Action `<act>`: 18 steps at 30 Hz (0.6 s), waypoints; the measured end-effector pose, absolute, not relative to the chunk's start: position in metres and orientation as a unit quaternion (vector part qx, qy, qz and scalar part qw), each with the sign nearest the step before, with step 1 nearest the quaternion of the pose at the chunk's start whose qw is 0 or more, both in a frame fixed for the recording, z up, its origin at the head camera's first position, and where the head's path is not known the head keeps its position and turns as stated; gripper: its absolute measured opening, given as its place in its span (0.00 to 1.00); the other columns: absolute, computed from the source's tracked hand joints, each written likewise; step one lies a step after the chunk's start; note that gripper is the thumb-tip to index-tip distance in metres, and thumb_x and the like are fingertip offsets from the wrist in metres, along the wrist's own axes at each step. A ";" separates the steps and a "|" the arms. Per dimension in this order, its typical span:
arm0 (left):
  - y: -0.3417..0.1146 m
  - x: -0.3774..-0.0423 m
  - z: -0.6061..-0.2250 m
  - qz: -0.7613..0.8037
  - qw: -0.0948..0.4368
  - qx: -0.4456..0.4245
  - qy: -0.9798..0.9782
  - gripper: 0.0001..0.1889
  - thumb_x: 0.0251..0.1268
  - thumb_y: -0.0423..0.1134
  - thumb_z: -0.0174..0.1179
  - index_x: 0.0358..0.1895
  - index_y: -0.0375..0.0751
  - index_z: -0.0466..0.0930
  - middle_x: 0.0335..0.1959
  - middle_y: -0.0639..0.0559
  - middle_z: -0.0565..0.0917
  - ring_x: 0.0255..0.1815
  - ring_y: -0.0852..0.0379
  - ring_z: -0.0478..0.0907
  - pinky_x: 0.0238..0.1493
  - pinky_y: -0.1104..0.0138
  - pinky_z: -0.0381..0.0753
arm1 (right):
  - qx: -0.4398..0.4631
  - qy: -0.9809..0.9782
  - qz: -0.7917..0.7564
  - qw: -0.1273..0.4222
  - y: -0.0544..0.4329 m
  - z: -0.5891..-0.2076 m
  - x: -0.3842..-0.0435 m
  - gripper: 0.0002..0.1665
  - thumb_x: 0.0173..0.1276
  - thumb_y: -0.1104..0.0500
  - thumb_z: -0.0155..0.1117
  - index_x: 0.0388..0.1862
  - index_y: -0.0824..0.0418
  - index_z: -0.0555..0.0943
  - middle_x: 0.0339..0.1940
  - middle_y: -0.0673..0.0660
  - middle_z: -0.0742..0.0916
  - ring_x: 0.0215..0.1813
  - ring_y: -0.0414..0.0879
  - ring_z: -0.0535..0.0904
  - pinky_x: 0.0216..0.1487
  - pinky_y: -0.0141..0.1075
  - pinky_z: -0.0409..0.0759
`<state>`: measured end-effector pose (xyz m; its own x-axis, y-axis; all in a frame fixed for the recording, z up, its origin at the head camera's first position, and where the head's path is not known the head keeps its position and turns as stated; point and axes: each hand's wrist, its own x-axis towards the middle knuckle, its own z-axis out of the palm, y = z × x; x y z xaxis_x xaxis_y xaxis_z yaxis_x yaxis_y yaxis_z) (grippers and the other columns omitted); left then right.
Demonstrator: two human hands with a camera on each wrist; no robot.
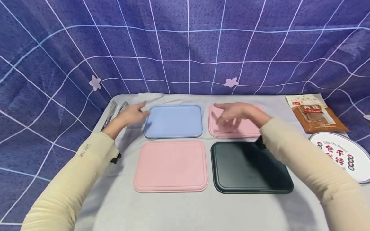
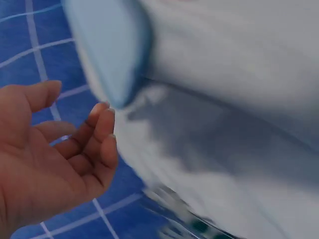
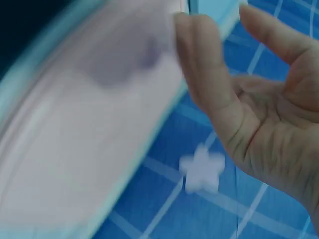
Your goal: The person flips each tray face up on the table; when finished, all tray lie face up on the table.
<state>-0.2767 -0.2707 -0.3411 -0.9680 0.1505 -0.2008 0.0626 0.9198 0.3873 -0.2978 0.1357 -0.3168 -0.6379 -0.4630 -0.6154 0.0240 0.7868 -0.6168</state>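
My left hand (image 1: pixel 133 113) hovers at the left side of a light blue tray (image 1: pixel 173 121), with nothing in it. In the left wrist view its fingers are loosely bent near a corner of the blue tray (image 2: pixel 112 45). Above the back pink tray (image 1: pixel 251 128) is my right hand (image 1: pixel 232 112), its fingers relaxed and holding nothing; its shadow falls on the tray. The right wrist view shows that pink tray (image 3: pixel 65 164) beside the bent fingers, blurred.
A second pink tray (image 1: pixel 171 166) lies front left, a dark green tray (image 1: pixel 245 166) front right. To the right are a brown and white food packet (image 1: pixel 315 114) and a white plate with red characters (image 1: pixel 341 154). Metal utensils (image 1: pixel 111 112) lie at the left edge.
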 end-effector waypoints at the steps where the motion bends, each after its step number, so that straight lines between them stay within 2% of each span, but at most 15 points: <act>1: -0.264 -0.279 -0.337 0.214 0.114 0.055 0.969 0.38 0.77 0.56 0.47 0.81 0.42 0.48 0.66 0.30 0.75 0.67 0.34 0.73 0.71 0.45 0.67 | -0.135 0.854 -0.293 0.408 0.150 -0.311 -0.297 0.62 0.70 0.52 0.65 0.83 0.45 0.29 0.56 0.70 0.82 0.50 0.57 0.84 0.45 0.48 0.86; 5: -0.228 -0.284 -0.324 0.297 0.142 0.079 0.941 0.39 0.77 0.57 0.48 0.82 0.48 0.44 0.71 0.34 0.72 0.68 0.38 0.72 0.69 0.48 0.70 | -0.132 0.858 -0.278 0.410 0.208 -0.296 -0.294 0.59 0.74 0.45 0.60 0.83 0.48 0.28 0.70 0.75 0.73 0.63 0.68 0.78 0.46 0.53 0.86; 9: -0.184 -0.287 -0.321 0.350 0.192 0.114 0.910 0.41 0.77 0.54 0.50 0.82 0.47 0.41 0.68 0.34 0.74 0.64 0.40 0.75 0.68 0.52 0.73 | -0.096 0.863 -0.266 0.418 0.255 -0.298 -0.293 0.60 0.74 0.43 0.59 0.82 0.52 0.26 0.74 0.75 0.67 0.65 0.69 0.76 0.45 0.54 0.86; 11: -0.163 -0.287 -0.324 0.362 0.221 0.124 0.897 0.41 0.77 0.53 0.51 0.83 0.46 0.40 0.62 0.34 0.78 0.58 0.40 0.78 0.64 0.53 0.75 | -0.076 0.859 -0.265 0.432 0.274 -0.305 -0.293 0.62 0.74 0.43 0.59 0.81 0.54 0.24 0.74 0.77 0.66 0.64 0.70 0.77 0.46 0.55 0.85; 15: -0.126 -0.287 -0.333 0.361 0.269 0.144 0.881 0.42 0.77 0.53 0.52 0.82 0.43 0.40 0.55 0.35 0.83 0.45 0.45 0.82 0.46 0.61 0.78 | -0.042 0.840 -0.292 0.456 0.306 -0.326 -0.292 0.64 0.75 0.44 0.59 0.79 0.56 0.19 0.70 0.78 0.69 0.59 0.66 0.81 0.46 0.56 0.85; 18: -0.103 -0.289 -0.342 0.348 0.297 0.149 0.877 0.43 0.76 0.53 0.52 0.82 0.42 0.40 0.48 0.38 0.86 0.36 0.48 0.82 0.31 0.68 0.72 | -0.022 0.830 -0.318 0.458 0.321 -0.340 -0.290 0.65 0.74 0.43 0.60 0.79 0.55 0.19 0.61 0.71 0.77 0.52 0.58 0.84 0.44 0.52 0.86</act>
<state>-0.2894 -0.1030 -0.3418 -0.7794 0.4684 -0.4162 0.0553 0.7130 0.6989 -0.2899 0.3213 -0.3402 -0.5795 -0.3287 -0.7457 0.2542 0.7965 -0.5486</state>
